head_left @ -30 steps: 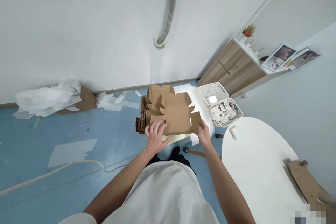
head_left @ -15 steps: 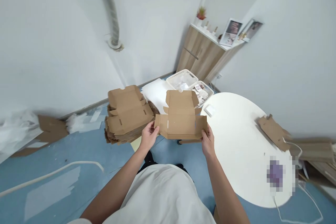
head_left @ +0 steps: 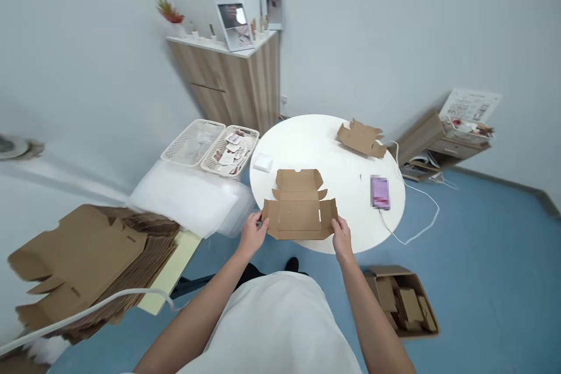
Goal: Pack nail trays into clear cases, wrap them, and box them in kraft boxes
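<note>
Unfolded cardboard mailer box (head_left: 300, 216) held flat over near counter (head_left: 315, 140) edge.
Long axis left–right; left hand (head_left: 252, 235) and right hand (head_left: 342, 238) fingers pinch opposite ends, equally near.

- We see bright, even, diffuse light; the white bench (head_left: 333, 146) beyond the left hand (head_left: 253, 234) carries no glare.
- Shadows are faint and soft-edged.
- The cardboard box (head_left: 300, 216) between the left hand and right hand (head_left: 342, 239) is sharp.
- Far left of the left hand, the cardboard stack (head_left: 87, 257) is blurred and stretched.
- Walls bow at the edges.
- We note a pixelated patch (head_left: 379, 191) beyond the right hand.
</note>
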